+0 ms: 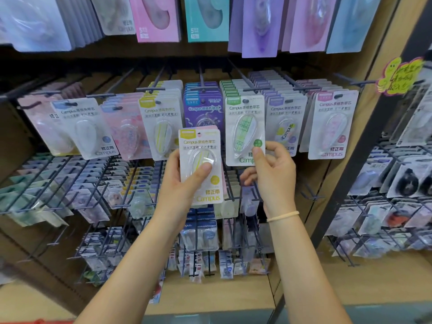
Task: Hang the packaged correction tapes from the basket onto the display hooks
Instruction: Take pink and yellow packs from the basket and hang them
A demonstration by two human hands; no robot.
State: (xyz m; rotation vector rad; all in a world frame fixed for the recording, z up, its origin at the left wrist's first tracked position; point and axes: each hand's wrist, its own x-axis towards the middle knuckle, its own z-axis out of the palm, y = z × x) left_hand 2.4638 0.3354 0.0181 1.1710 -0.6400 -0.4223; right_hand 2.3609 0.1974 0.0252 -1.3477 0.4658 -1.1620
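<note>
While my left hand [184, 174] grips a yellow correction tape pack [201, 164] in front of the display, my right hand [268, 169] pinches the bottom corner of the hanging green pack [244, 127]. Hanging seems underway: next, I should thread the yellow pack's hole onto the yellow row's hook [154, 89], just up-left.

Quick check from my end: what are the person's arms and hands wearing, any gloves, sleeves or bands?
Both forearms are bare as far as the view shows, with no sleeves in sight. The left hand wears no glove, ring or band. The right hand is also ungloved; a thin pale cream band, like a hair tie, circles its wrist. No watch or markings show.
</note>
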